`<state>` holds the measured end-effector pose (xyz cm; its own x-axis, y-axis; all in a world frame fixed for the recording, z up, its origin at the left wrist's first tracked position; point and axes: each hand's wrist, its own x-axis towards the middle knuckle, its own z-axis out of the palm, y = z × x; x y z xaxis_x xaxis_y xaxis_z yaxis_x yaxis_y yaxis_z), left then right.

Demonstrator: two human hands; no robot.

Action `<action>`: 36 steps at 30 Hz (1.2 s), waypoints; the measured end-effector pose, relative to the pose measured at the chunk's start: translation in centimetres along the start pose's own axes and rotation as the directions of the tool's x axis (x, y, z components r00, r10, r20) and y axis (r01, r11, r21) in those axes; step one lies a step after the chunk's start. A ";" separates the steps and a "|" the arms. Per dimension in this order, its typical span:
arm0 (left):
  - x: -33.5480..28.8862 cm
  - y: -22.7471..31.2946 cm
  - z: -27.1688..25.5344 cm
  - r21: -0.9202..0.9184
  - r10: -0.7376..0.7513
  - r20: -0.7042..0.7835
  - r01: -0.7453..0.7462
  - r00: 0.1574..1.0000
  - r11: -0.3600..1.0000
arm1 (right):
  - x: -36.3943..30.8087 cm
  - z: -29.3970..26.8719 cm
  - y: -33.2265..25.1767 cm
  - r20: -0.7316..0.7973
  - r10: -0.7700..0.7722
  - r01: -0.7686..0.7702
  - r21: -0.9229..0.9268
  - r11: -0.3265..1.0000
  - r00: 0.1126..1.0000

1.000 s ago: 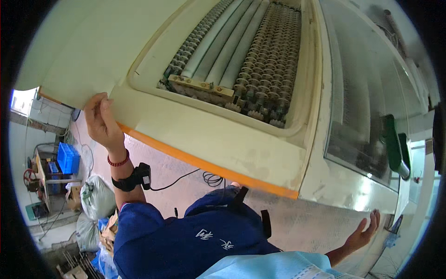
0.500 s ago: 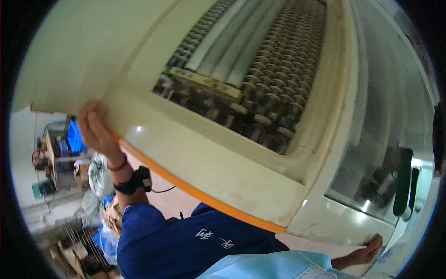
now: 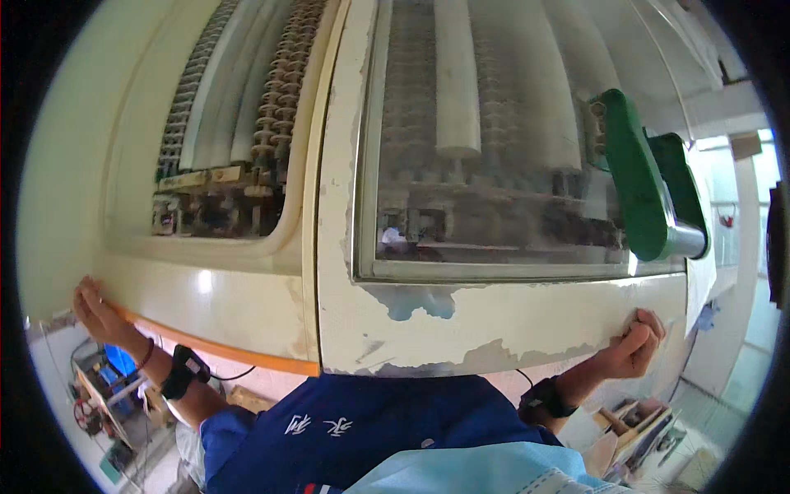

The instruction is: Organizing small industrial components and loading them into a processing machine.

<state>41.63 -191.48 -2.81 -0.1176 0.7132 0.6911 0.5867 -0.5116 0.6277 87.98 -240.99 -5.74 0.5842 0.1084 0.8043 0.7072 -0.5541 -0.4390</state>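
A cream-coloured machine (image 3: 247, 300) fills the space before me, with an orange strip (image 3: 239, 352) along its left lower edge. At the far left my left hand (image 3: 100, 311) is closed, fingers curled, beside the machine's cream panel. My right hand (image 3: 634, 346) is curled into a loose fist in front of the right lower edge, where the paint is chipped. Whether either hand grips anything cannot be seen. Through the left opening, white rollers (image 3: 222, 123) and rows of rings (image 3: 284, 90) show. A clear window (image 3: 510, 222) covers more rollers on the right.
A green handle (image 3: 634, 173) with a metal bar stands out over the window's right side. Low at left are a shelf with a blue bin (image 3: 120, 359) and other goods. Boxes and wooden pieces (image 3: 634, 428) lie low at right. A light blue mask (image 3: 485, 469) crosses the bottom.
My view has swung right and levelled, bringing the window and green handle fully in. Both hands stay by the machine's lower edge; the right hand and forearm now show more fully.
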 end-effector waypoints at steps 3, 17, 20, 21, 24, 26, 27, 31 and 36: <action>-1.8 2.6 1.4 -0.039 0.027 0.014 -0.027 1.000 0.999 | -0.1 0.1 0.2 0.029 -0.095 0.095 0.004 0.995 0.995; -13.8 19.8 4.7 -0.086 0.170 0.100 -0.161 0.980 0.983 | 2.4 -6.0 9.3 0.233 -0.312 0.343 -0.105 0.933 0.921; -16.9 24.5 5.8 -0.252 0.382 0.114 -0.345 0.917 0.904 | 1.7 -7.9 11.9 0.130 -0.285 0.291 -0.026 0.956 0.950; -17.8 25.5 5.9 -0.267 0.407 0.130 -0.364 0.904 0.893 | 1.4 -9.1 13.2 0.115 -0.273 0.276 -0.010 0.961 0.955; -20.7 29.2 6.4 -0.265 0.504 0.125 -0.460 0.855 0.847 | 0.8 -12.4 15.8 0.128 -0.201 0.209 -0.056 0.976 0.971; -22.7 31.4 5.9 -0.149 0.550 0.174 -0.530 0.817 0.835 | 0.1 -14.4 17.8 0.125 -0.170 0.181 -0.080 0.980 0.977; -23.7 32.5 5.9 -0.034 0.584 0.232 -0.593 0.778 0.804 | -0.1 -15.5 18.7 0.127 -0.139 0.153 -0.104 0.983 0.982; -27.1 35.8 7.8 -0.303 0.619 0.193 -0.554 0.761 0.776 | -0.7 -19.2 21.9 0.118 -0.110 0.130 -0.177 0.976 0.987; -30.1 37.9 10.6 -0.331 0.468 0.274 -0.375 0.840 0.866 | 1.7 -20.6 23.6 0.189 -0.066 0.133 -0.371 0.919 0.980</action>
<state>75.91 -227.25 -3.60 0.3957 0.4907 0.7763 0.2866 -0.8690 0.4033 97.42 -270.90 -6.49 0.6010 0.2988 0.7413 0.5800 -0.8012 -0.1473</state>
